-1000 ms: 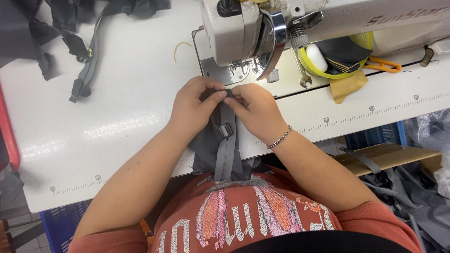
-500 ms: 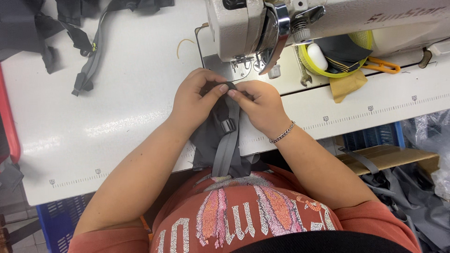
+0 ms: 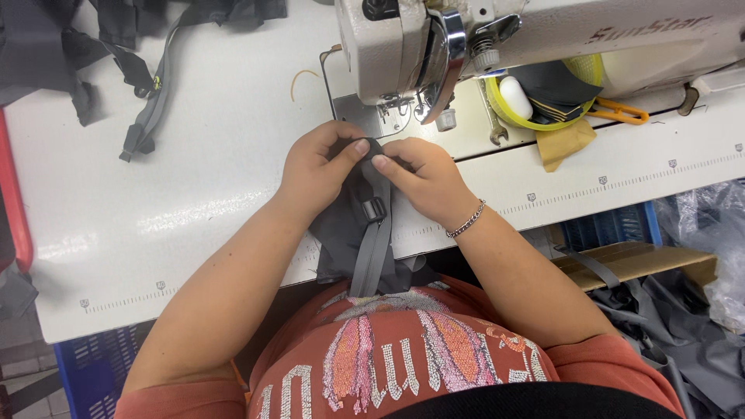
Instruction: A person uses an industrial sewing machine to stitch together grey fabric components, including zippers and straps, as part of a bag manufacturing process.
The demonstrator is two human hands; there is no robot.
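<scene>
1. Head view — the left hand (image 3: 318,167) and right hand (image 3: 423,182) meet on the gray strap (image 3: 372,248) over dark fabric (image 3: 337,233), on the white surface (image 3: 209,178) just before the sewing machine (image 3: 403,54).
2. Fingers of both hands are clamped on the strap's top end.
3. Keep the fold flat and square to the needle.
4. Against the earlier frame — hands sit slightly closer to the machine; grip unchanged.

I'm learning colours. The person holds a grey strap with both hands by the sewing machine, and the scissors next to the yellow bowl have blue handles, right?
Nearly. The head view shows both hands, left hand and right hand, on the grey strap by the sewing machine, but the scissors beside the yellow bowl have orange handles.
</scene>
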